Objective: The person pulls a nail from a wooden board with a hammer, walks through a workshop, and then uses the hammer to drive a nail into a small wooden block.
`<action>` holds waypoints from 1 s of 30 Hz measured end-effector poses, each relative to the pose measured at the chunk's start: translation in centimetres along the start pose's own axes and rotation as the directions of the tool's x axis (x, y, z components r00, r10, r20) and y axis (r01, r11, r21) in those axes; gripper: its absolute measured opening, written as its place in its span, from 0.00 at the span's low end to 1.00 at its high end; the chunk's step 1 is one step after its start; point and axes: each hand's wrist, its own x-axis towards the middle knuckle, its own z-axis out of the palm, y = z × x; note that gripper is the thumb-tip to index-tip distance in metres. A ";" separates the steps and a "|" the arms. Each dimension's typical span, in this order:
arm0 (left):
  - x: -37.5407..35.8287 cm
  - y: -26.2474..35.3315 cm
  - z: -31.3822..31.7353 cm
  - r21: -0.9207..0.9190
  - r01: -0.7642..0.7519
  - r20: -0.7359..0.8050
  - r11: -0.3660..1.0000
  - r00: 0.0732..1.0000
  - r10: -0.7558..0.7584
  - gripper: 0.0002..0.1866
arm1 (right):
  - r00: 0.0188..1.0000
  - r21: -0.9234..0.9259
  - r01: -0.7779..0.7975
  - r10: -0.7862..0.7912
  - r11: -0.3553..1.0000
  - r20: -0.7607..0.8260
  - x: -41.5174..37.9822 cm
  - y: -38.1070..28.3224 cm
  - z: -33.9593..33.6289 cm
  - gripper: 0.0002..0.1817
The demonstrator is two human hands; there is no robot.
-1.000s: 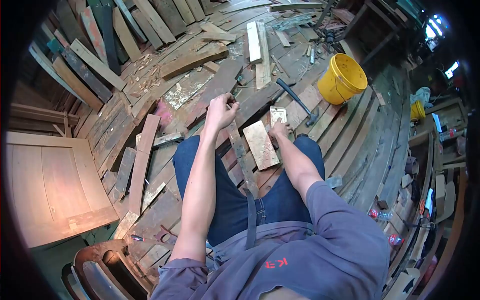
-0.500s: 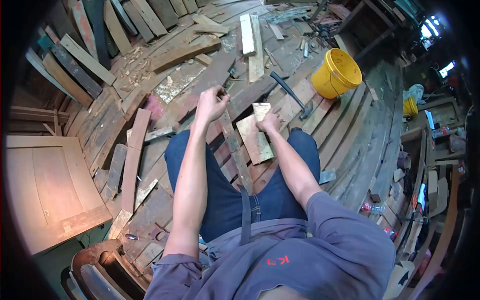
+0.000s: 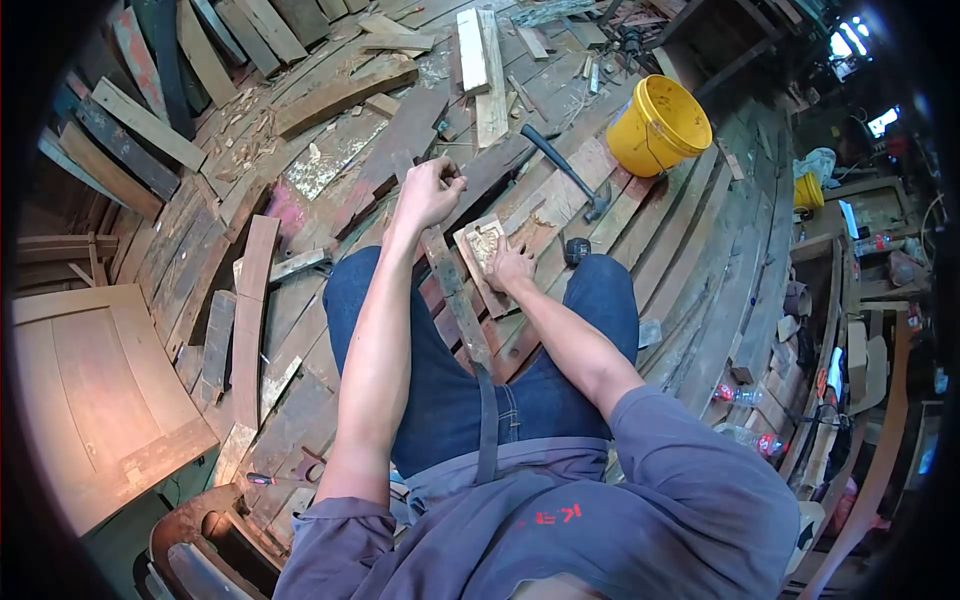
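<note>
My right hand (image 3: 512,268) is closed on a pale rectangular piece (image 3: 485,238) with a rough, marked face. This piece lies over a flat wooden block (image 3: 472,262) between my knees. To the left, my left hand (image 3: 433,192) is raised with its fingers curled together. Whatever those fingers hold, if anything, is too small to make out. Below that hand a narrow worn wooden strip (image 3: 455,297) runs toward my lap. A hammer (image 3: 565,172) with a dark handle lies beyond my right hand. Near my right knee sits a small dark round object (image 3: 577,251).
A yellow bucket (image 3: 658,125) stands beyond the hammer. Loose planks (image 3: 345,105) and wood chips (image 3: 318,165) cover the slatted floor ahead. Several boards lean at upper left, above a wooden panel (image 3: 105,395). Plastic bottles (image 3: 738,395) lie at right.
My right hand has moved left and down with the pale piece, which now overlaps the wooden block. The dark round object shows more fully. My left hand stays curled; the whole view has shifted slightly.
</note>
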 end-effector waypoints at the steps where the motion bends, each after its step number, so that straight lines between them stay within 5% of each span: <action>1: 0.1 0.0 0.0 -0.001 0.005 0.003 1.000 1.000 -0.005 0.14 | 1.000 -0.008 0.014 -0.014 1.000 -0.005 0.2 0.1 0.1 0.35; 11: -0.4 0.4 -0.5 0.006 0.047 -0.007 0.999 0.999 -0.047 0.13 | 0.990 -0.053 0.118 -0.122 0.992 -0.072 -0.1 -1.0 1.3 0.49; 14: -0.6 0.5 -0.9 -0.014 0.058 0.008 0.998 0.998 -0.058 0.13 | 0.996 -0.060 0.088 -0.090 0.994 -0.028 0.0 -1.2 1.6 0.60; 17: -0.5 0.0 -0.6 0.008 0.055 0.011 0.998 0.998 -0.055 0.13 | 0.994 -0.020 0.078 -0.079 0.997 -0.072 0.5 -1.1 2.5 0.59; 20: -0.5 -0.2 -0.5 0.024 0.060 0.033 0.998 0.998 -0.061 0.14 | 0.994 -0.058 0.091 -0.094 0.994 -0.052 0.3 -0.9 2.3 0.45; 30: -0.6 0.0 -0.4 0.016 0.040 0.003 0.999 0.999 -0.040 0.13 | 0.996 0.010 0.078 -0.077 0.997 -0.045 0.3 -0.7 2.1 0.56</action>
